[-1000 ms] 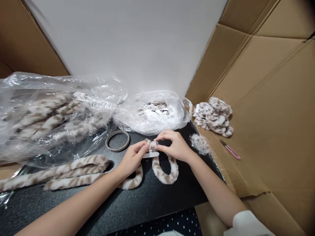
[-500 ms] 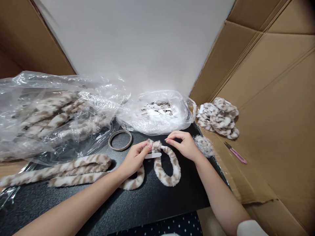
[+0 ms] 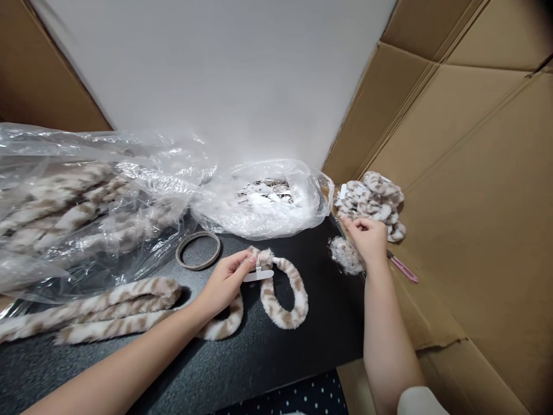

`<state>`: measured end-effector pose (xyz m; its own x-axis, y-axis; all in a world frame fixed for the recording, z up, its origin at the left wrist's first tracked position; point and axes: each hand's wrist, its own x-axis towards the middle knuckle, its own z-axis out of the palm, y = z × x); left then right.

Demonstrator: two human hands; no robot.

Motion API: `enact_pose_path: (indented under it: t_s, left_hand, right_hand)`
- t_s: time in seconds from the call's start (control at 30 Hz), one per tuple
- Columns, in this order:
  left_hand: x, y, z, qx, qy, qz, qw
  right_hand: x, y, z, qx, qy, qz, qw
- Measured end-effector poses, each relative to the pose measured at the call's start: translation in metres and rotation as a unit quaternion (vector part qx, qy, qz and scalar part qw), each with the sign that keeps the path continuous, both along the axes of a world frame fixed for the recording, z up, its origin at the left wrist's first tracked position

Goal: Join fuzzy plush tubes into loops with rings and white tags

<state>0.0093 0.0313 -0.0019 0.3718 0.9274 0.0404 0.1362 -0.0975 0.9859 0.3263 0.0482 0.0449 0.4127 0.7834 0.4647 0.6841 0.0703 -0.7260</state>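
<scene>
The left hand [image 3: 221, 285] pinches a fuzzy spotted bow [image 3: 265, 257] near its middle, by a white tag [image 3: 261, 275]. The loops lie on the black desk [image 3: 322, 323], in from its right edge. The right hand [image 3: 369, 237] is over that edge, near some fluff [image 3: 344, 256]; I cannot tell if its fingertips hold anything or touch.

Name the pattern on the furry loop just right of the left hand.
The furry loop is white with brown patches, best seen in the head view.
</scene>
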Motion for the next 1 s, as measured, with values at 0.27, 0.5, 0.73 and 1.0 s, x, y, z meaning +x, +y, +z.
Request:
enact_pose_path:
  t_s: [0.27, 0.5, 0.73, 1.0]
  left_hand:
    - [0.000, 0.000, 0.002, 0.005, 0.007, 0.010, 1.000]
    - [0.001, -0.001, 0.004, -0.014, 0.003, 0.018, 1.000]
    - [0.000, 0.000, 0.000, 0.013, 0.017, 0.014, 1.000]
    - [0.001, -0.001, 0.000, 0.023, 0.031, -0.018, 0.999]
  right_hand:
    - [0.008, 0.001, -0.006, -0.061, -0.025, -0.055, 0.996]
    - [0.005, 0.003, -0.008, -0.061, -0.053, -0.051, 0.995]
    - [-0.017, 0.006, -0.009, -0.019, -0.037, -0.006, 0.999]
    - [-0.099, -0.008, -0.024, -0.040, 0.186, 0.295, 0.937]
